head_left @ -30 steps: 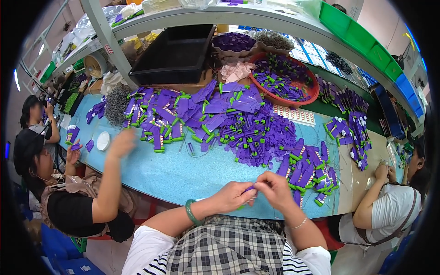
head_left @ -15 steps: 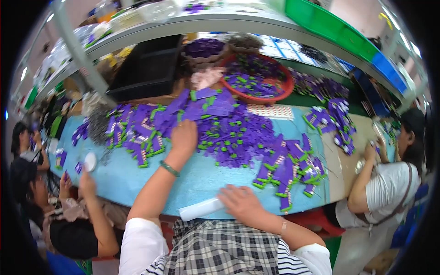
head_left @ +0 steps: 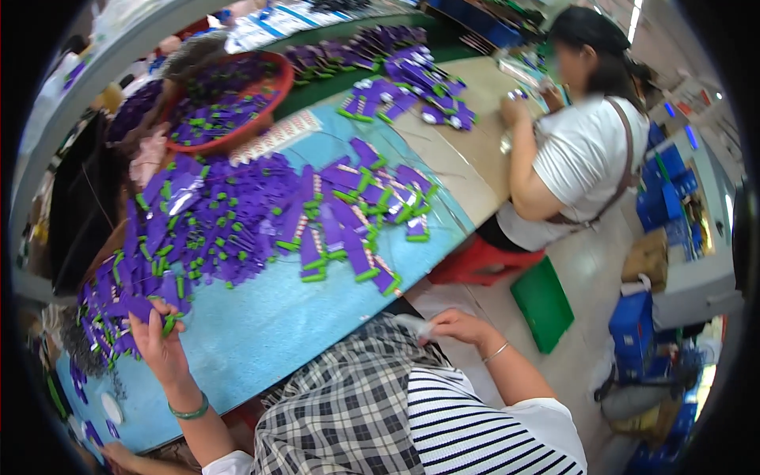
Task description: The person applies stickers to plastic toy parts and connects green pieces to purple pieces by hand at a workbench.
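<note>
My left hand (head_left: 162,339) is raised over the left part of the blue table top (head_left: 269,328), its fingers closed around a flat purple piece with a green end (head_left: 141,307). Beside it lies the big pile of purple-and-green pieces (head_left: 237,214). At the table's front edge, above my lap, my right hand (head_left: 457,325) pinches a whitish, partly see-through strip (head_left: 413,322); whether it is paper or plastic, I cannot tell. Longer purple pieces with green ends (head_left: 348,229) are spread in a loose heap on the right part of the table.
A red basin (head_left: 277,95) of purple-and-green pieces stands behind the pile. A person in a white top (head_left: 578,158) sits at the right, handling small items. On the floor are a green bin (head_left: 543,302), a red stool (head_left: 483,265) and blue crates (head_left: 632,324).
The view has swung right. My right hand has lifted the white strip off the table and moved it past the front edge. My left hand has left the pile with a purple piece.
</note>
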Demonstrator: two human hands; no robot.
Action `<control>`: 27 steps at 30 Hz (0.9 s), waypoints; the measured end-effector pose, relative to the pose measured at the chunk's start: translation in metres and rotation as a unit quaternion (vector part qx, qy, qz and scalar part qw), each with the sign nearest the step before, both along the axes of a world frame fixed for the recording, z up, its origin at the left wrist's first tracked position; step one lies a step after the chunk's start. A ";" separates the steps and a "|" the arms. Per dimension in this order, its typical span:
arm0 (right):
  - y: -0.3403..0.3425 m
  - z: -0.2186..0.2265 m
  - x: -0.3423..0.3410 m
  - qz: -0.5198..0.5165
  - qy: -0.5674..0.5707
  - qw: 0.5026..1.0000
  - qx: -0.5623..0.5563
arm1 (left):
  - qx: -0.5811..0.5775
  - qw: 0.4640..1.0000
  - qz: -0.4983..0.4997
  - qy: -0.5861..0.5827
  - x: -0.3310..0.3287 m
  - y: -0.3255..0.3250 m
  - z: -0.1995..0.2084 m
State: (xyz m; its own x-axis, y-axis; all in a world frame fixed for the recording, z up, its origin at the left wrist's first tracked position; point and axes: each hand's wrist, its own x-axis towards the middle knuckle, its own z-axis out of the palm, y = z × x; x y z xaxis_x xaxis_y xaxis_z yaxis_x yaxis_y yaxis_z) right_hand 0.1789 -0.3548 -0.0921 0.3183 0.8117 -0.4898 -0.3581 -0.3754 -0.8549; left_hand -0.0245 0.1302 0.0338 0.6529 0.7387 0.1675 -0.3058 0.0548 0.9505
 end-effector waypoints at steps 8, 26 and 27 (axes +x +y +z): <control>-0.192 -0.093 -0.126 -0.248 0.132 0.831 -0.480 | -0.164 0.986 -0.041 0.000 -0.006 -0.009 -0.037; 0.336 0.114 0.224 0.081 -0.788 0.606 0.070 | -0.245 0.969 -0.018 0.026 0.010 -0.067 -0.026; 0.352 0.108 0.234 0.098 -0.813 0.570 0.067 | -0.250 0.968 0.000 0.030 0.005 -0.065 -0.028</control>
